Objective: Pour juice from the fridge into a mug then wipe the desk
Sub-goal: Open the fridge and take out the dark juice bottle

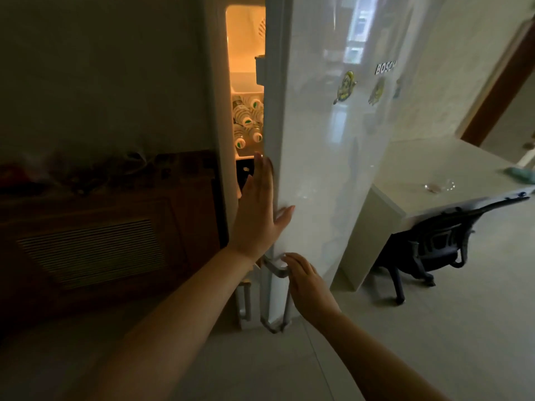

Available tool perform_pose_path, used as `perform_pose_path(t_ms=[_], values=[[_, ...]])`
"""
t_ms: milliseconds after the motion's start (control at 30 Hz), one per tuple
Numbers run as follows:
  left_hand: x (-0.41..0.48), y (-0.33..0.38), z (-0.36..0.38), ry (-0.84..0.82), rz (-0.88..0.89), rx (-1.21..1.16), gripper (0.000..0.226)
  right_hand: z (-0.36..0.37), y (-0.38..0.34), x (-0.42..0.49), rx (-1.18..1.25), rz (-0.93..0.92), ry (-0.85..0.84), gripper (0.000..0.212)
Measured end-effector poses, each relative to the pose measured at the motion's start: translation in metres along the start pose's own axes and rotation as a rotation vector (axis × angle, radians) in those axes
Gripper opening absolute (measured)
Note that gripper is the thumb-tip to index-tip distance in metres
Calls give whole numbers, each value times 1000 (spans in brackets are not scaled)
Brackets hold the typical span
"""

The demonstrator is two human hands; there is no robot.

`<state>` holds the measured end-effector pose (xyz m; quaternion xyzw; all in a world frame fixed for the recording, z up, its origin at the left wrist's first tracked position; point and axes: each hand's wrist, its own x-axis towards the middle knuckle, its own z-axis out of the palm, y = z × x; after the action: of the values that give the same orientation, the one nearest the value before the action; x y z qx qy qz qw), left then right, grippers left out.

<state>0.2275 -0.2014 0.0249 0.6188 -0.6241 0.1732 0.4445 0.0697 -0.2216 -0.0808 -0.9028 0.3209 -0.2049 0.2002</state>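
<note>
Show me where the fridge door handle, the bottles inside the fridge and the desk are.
fridge door handle (275, 269): head view, upper bend.
bottles (248, 120): head view, a cap.
desk (428, 169): head view, bare top.

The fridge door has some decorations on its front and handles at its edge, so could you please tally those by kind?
Yellow cartoon magnets: 2, one at and one at
Small dark item right of them, too blurred to name: 1
BOSCH logo: 1
Door handles visible: 2, one under the right hand and one lower left
Total: 6
</note>
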Motion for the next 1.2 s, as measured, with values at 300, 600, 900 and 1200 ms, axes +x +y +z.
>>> perform_pose_path(t_ms=[300,600,900,1200], values=[[-29,97,26,1,228,162,97,-51,34,-95,60,293,85,59],[-11,172,57,-24,562,134,80,-96,52,-156,45,422,266,79],[19,235,103,-74,779,86,66,-122,86,-169,97,683,527,81],[42,290,151,-192,863,68,70,-158,132,-160,85,880,644,93]])
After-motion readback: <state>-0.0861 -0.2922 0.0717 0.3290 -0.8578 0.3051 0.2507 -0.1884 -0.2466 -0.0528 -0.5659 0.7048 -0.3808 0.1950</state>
